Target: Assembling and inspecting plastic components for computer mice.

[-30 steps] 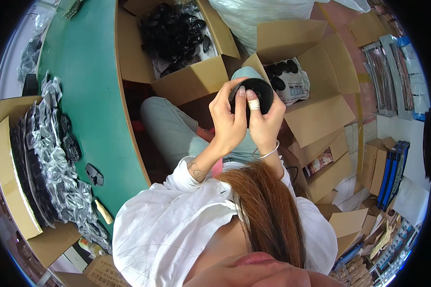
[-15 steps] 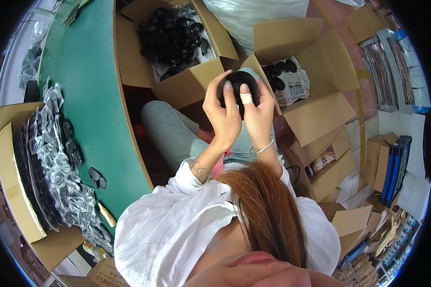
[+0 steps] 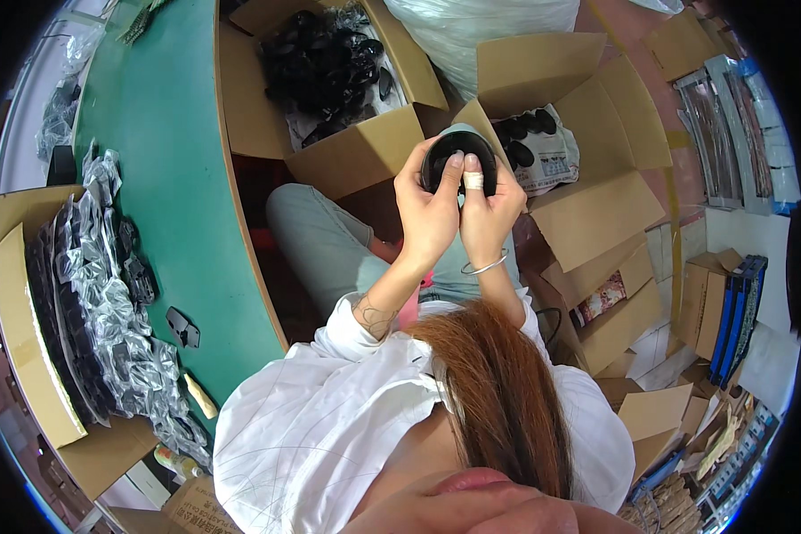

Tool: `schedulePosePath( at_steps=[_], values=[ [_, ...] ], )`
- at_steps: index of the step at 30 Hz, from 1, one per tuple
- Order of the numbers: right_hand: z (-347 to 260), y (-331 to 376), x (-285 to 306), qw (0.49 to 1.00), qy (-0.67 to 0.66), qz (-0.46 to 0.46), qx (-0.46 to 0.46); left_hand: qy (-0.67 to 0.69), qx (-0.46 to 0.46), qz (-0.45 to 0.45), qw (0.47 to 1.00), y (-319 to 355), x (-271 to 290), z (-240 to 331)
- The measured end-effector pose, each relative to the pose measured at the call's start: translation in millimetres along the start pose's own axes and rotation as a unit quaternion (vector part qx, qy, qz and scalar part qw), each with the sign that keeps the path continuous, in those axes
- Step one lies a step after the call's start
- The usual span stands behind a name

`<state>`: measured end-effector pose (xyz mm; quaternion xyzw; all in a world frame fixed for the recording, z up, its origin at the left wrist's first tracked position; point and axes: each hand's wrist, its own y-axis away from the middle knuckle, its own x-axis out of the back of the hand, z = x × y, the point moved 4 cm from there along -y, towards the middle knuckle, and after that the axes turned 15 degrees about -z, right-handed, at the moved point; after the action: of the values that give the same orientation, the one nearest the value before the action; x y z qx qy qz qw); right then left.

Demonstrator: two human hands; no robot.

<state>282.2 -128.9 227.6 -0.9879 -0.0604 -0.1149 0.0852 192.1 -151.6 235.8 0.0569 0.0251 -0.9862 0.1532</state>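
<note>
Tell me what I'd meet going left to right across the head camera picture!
Flat black piece → left hand → right hand, the two hands holding a round black piece between them → red-patterned packet → blue-and-black stack.

Left box [image 3: 356, 153] and right box [image 3: 596, 221] stand ahead; green tabletop [image 3: 182, 178] leaves room.

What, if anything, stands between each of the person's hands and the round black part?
Nothing visible does: the left hand and the right hand hold the black part directly between them, thumbs over its hollow side. A white wrap covers some of the right thumb, but its tip looks bare.
</note>
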Motion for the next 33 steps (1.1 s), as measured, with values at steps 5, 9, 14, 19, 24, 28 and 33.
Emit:
schedulePosePath(
  at_steps=[5,9,14,19,24,28,33],
  values=[
    [3.7,1.9,-4.6,1.000,0.003,0.016,0.013,-0.004,-0.013,0.006,1.000,-3.8,3.2,-11.6],
    [16.0,0.0,-10.4,0.999,-0.021,0.029,0.007,0.005,-0.018,0.016,1.000,-9.7,6.4,-25.7],
    [29.5,-0.6,-13.1,0.999,-0.014,0.034,-0.027,-0.011,-0.022,0.020,0.999,-13.3,7.1,-35.9],
    [43.3,-2.5,-17.6,0.995,-0.056,0.033,-0.070,-0.022,-0.025,0.032,0.999,-15.0,8.6,-44.5],
    [52.4,-5.0,-21.2,0.994,-0.047,0.022,-0.101,-0.051,-0.012,0.026,0.998,-17.8,12.2,-53.5],
    [63.8,-7.7,-25.0,0.993,-0.050,0.020,-0.103,-0.069,-0.007,0.025,0.997,-21.7,14.3,-60.7],
    [78.5,-6.5,-30.2,0.987,-0.077,0.022,-0.137,-0.086,-0.011,0.030,0.996,-22.4,16.6,-68.1]
  ],
)
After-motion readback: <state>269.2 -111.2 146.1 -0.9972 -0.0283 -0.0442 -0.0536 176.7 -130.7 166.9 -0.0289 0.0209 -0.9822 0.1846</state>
